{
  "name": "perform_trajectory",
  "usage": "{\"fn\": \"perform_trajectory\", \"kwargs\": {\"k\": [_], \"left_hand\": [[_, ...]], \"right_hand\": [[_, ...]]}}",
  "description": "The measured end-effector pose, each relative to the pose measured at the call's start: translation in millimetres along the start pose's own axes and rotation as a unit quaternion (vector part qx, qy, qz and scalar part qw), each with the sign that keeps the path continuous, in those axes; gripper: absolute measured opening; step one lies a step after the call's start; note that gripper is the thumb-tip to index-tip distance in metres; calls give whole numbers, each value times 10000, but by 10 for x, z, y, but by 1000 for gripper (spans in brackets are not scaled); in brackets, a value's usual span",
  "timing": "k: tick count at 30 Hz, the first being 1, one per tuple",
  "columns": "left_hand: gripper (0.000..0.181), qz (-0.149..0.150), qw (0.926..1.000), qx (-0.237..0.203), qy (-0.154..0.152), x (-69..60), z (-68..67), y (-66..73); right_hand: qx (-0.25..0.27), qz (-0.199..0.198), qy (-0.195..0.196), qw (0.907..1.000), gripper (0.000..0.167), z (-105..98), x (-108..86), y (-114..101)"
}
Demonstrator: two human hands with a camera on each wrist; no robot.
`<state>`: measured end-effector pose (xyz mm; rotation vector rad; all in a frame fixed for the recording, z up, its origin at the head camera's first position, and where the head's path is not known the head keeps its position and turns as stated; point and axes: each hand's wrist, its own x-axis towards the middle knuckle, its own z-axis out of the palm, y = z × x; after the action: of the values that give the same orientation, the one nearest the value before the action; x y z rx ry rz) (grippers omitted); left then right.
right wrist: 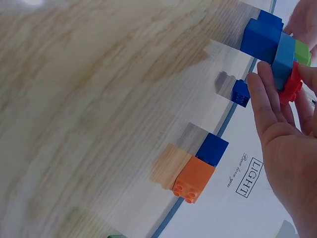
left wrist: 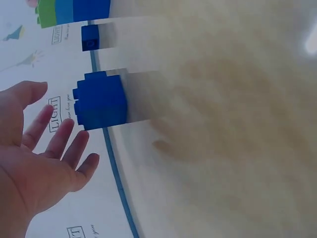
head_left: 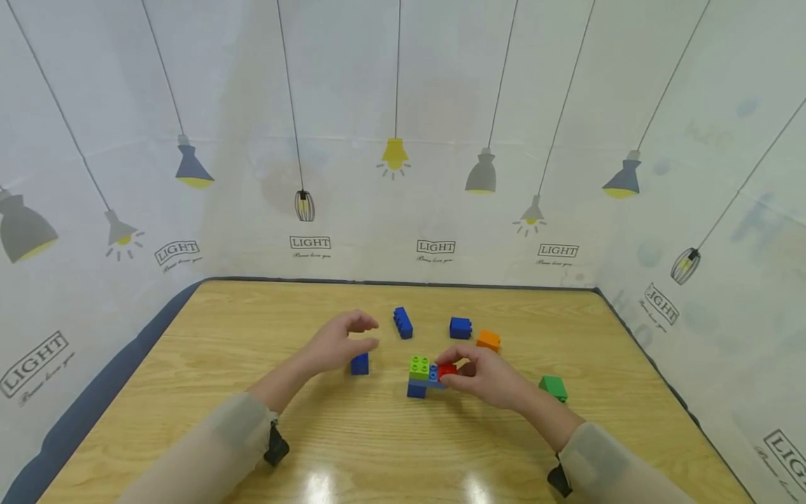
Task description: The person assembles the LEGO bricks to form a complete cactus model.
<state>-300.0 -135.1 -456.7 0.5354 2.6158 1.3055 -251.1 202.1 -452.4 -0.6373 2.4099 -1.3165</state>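
Note:
My right hand [head_left: 494,378] pinches a red brick [head_left: 446,370] at the right end of a light blue brick [right wrist: 284,60]. A lime green brick [head_left: 419,367] is on that brick's left end, with a dark blue brick [head_left: 416,389] under it. In the right wrist view my right hand [right wrist: 292,148] has its thumb and fingers at the red brick [right wrist: 292,85]. My left hand [head_left: 336,343], fingers spread and holding nothing, hovers by a separate blue brick [head_left: 359,364]. The left wrist view shows that hand [left wrist: 49,153] beside the blue brick [left wrist: 102,101], apart from it.
Behind the hands stand a long blue brick [head_left: 403,323], another blue brick [head_left: 460,327] and an orange brick [head_left: 488,340]. A green brick [head_left: 553,388] lies to the right of my right hand. A printed cloth wall [head_left: 371,259] rises at the table's far edge.

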Motion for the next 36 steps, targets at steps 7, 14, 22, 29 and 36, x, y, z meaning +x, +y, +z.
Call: {"fn": "perform_trajectory", "kwargs": {"k": [7,14,22,29,36], "left_hand": [[36,672,9897,1215,-343,442,51,132],[49,385,9755,1892,-1059,752,117,229],[44,201,9735,2007,-1075,857,137,223],[28,-40,9750,2022,-926,832,152,132],[24,-37,9820,1695,-836,778,116,103]], "right_hand": [[3,150,36,9999,26,-3,-2,18],[28,95,43,9999,26,-10,-9,2],[12,38,30,10000,28,-33,-3,-43],[11,82,49,10000,27,-9,9,-10],[22,242,208,9995,30,5,5,-5]]}}
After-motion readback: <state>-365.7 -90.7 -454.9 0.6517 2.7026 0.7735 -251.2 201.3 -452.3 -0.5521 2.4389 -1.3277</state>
